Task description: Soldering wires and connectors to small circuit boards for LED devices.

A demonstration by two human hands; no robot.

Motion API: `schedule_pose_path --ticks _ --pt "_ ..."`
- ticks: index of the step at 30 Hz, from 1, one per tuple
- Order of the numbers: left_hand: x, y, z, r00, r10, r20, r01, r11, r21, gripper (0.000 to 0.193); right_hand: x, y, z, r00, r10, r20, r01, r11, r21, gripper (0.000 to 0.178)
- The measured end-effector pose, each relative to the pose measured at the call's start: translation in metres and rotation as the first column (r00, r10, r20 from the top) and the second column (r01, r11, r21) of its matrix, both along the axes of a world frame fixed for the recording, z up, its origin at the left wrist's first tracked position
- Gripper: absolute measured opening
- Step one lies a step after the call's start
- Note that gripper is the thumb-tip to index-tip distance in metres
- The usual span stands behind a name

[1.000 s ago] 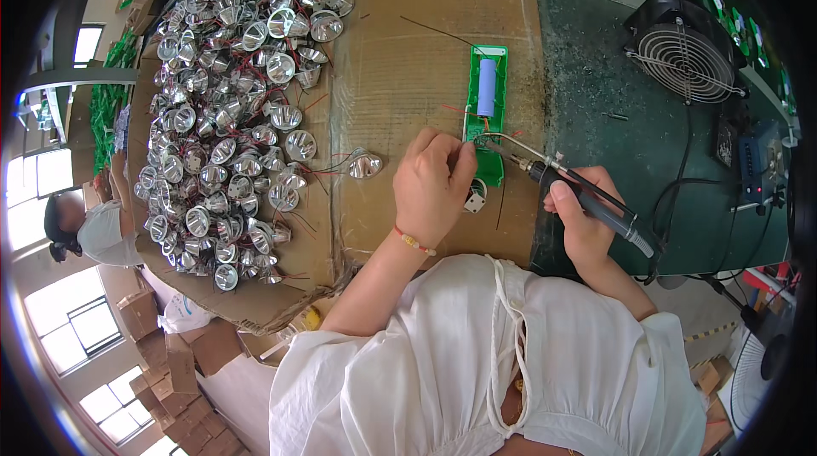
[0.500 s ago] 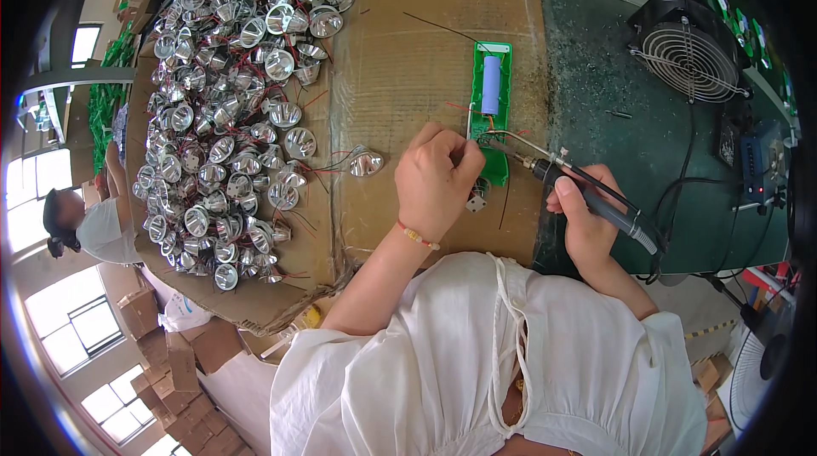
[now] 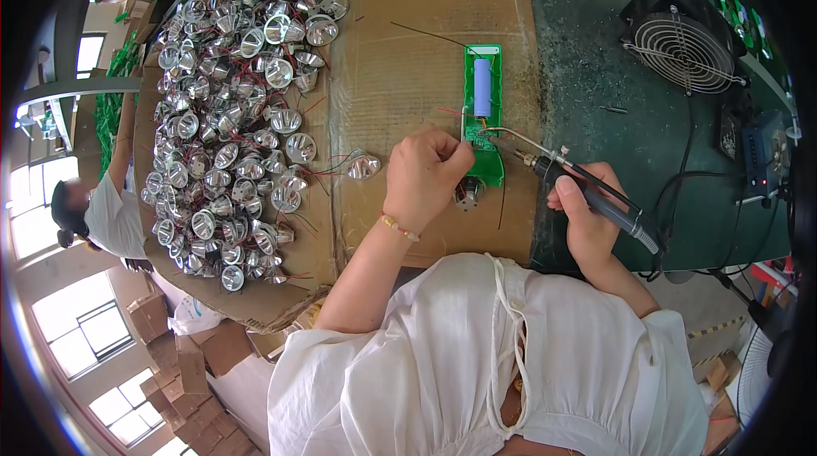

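Observation:
A green plastic housing (image 3: 489,168) lies lengthwise on the cardboard, with a purple cylindrical battery (image 3: 482,86) in its upper part. Below the battery sits a small green circuit board (image 3: 478,138). My left hand (image 3: 421,175) is at the board's left side, thumb and fingers pinched together; whatever is between them is hidden. My right hand (image 3: 589,216) grips a soldering iron (image 3: 614,214) with a thin metal feed tube, its tip over the board from the right. A lamp reflector (image 3: 468,193) is at the housing's lower end, partly behind my left hand.
Many silvery reflectors with red and black wires (image 3: 225,133) fill a cardboard tray at left. One loose reflector (image 3: 363,165) lies beside it. At right are a black fan (image 3: 682,48) and a blue powered unit (image 3: 762,158) with cables. Another person (image 3: 115,213) is at far left.
My left hand has drawn slightly left, fingers still pinched. More of the reflector below the housing shows. The soldering iron stays at the board; the whole view has shifted a little.

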State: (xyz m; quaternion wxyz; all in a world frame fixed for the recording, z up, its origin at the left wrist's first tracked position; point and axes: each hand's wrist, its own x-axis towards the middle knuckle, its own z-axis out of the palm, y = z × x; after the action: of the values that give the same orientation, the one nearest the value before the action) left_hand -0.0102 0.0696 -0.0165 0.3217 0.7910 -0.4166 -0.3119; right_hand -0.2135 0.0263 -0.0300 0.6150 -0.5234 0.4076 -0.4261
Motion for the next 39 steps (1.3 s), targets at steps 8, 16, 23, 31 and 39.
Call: schedule_pose_path --ticks 8,16,23,31,39 --pt "0.001 0.000 -0.002 1.000 0.011 -0.013 -0.011 1.000 0.011 0.022 0.000 -0.001 0.000 0.997 0.049 -0.055 -0.052 0.996 -0.066 0.014" --pt "0.002 -0.003 -0.001 0.998 0.008 -0.062 -0.005 0.999 0.044 0.021 -0.002 -0.006 0.010 0.979 0.090 -0.185 -0.125 0.974 -0.187 0.015" --pt "0.002 -0.002 0.000 0.997 0.022 -0.068 -0.019 0.999 0.042 0.020 -0.010 -0.003 0.008 0.993 0.043 -0.109 -0.066 0.974 -0.219 0.017" --pt "0.000 -0.001 0.000 0.996 0.045 -0.078 -0.040 0.997 0.071 0.020 -0.018 -0.003 0.001 0.998 -0.004 -0.068 -0.010 0.976 -0.217 0.018" --pt "-0.007 0.000 0.000 0.993 0.046 -0.109 -0.044 0.999 0.018 0.024 -0.025 -0.006 0.000 0.998 -0.028 -0.060 0.017 0.986 -0.165 0.019"
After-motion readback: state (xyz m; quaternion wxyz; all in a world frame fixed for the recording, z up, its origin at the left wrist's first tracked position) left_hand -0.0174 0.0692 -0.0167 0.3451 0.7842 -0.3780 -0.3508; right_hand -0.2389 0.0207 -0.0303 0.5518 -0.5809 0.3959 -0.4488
